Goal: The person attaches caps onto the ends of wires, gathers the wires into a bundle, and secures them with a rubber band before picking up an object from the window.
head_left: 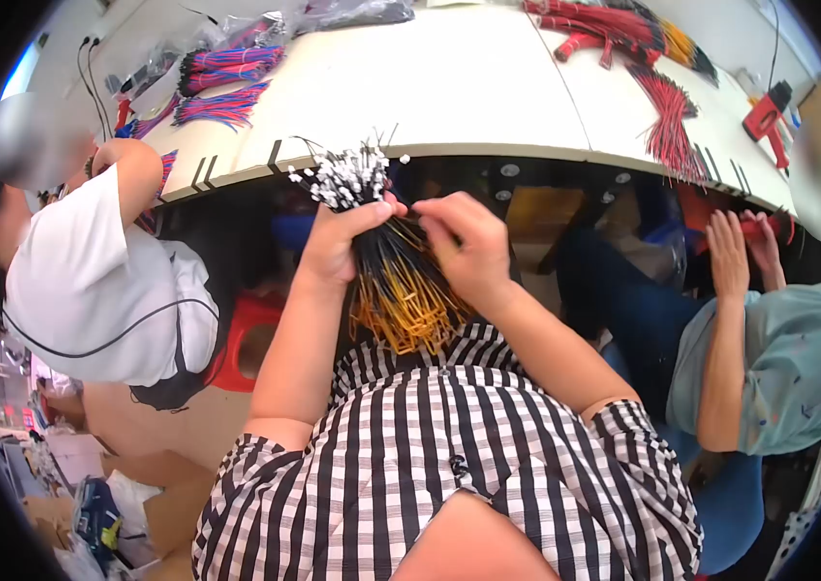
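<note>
My left hand (340, 237) is closed round a thick bundle of wires (402, 290), just below its top. Many small white connectors (347, 174) crowd the upper end, and a few thin dark ends stick out above them. Lower down the wires turn from black to yellow and fan out over my lap. On the bundle's right side, my right hand (468, 242) has its thumb and fingers pinched together close to the wires. Whatever lies between those fingertips is too small to make out.
A white table (430, 87) curves across in front. Red and blue wire bundles (226, 87) lie at its left, red wire bundles (667, 116) at its right, near a red heat gun (767, 114). One person (110, 261) sits at left by a red stool (246, 339), another (769, 358) at right.
</note>
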A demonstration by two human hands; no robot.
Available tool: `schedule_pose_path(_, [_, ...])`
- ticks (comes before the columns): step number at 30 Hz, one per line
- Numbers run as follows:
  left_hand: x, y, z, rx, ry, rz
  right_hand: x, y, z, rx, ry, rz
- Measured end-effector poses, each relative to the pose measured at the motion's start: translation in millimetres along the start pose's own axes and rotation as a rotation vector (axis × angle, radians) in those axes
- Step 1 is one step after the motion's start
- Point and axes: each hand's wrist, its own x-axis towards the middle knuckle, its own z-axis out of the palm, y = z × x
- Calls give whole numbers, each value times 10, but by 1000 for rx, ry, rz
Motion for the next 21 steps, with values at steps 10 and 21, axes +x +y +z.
schedule_pose_path(10, [-115, -84, 201, 231, 75, 122, 123, -86, -192, -233, -188, -231])
schedule_pose_path(21, [-153, -201, 408, 777, 65, 178, 849, -428, -502, 103, -447, -159])
